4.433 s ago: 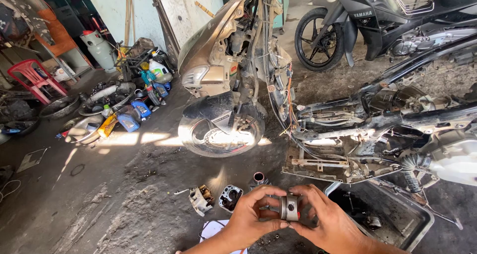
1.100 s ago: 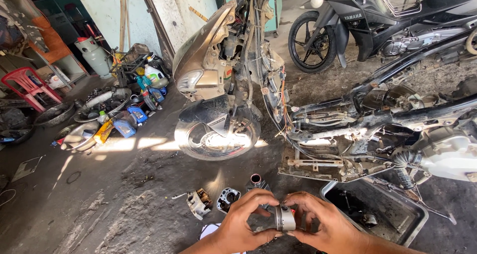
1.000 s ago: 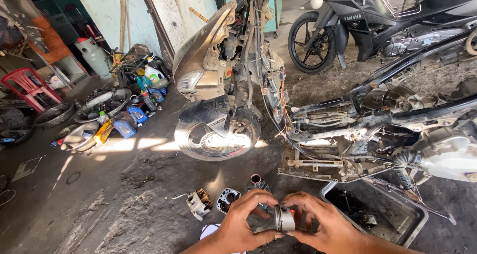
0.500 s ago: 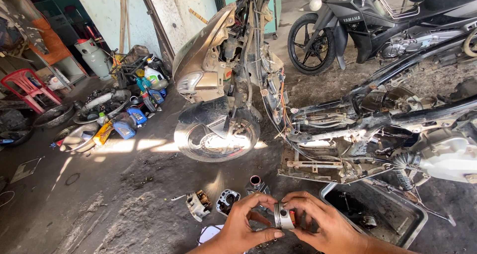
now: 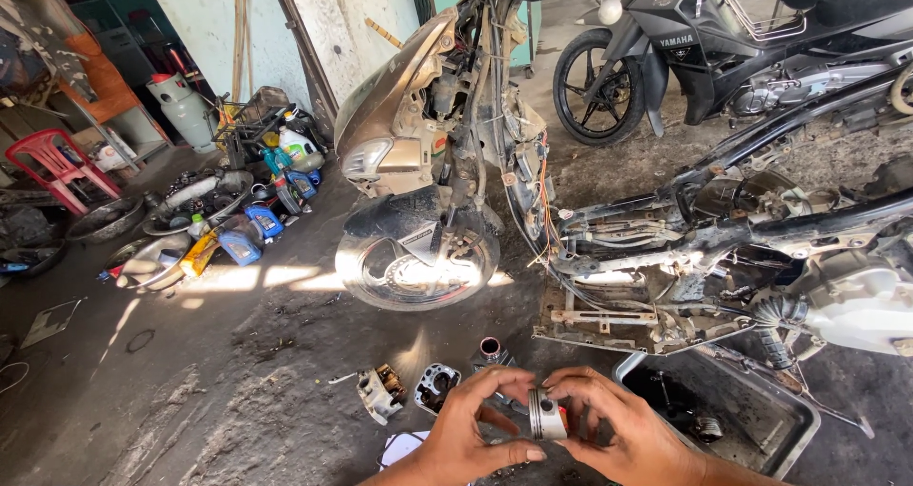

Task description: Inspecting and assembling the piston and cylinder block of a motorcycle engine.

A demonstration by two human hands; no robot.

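Holding the piston [image 5: 547, 415] between both hands, we keep it just in front of the stripped motorcycle [image 5: 447, 163]. Our left hand [image 5: 471, 434] closes its fingers on the left side of the piston, and our right hand [image 5: 623, 429] grips it from the right. We think it can slip, because the fingers look oily, and fall to the dirty floor [image 5: 190, 372] near the oil pan [image 5: 761, 415] below the motorcycle.
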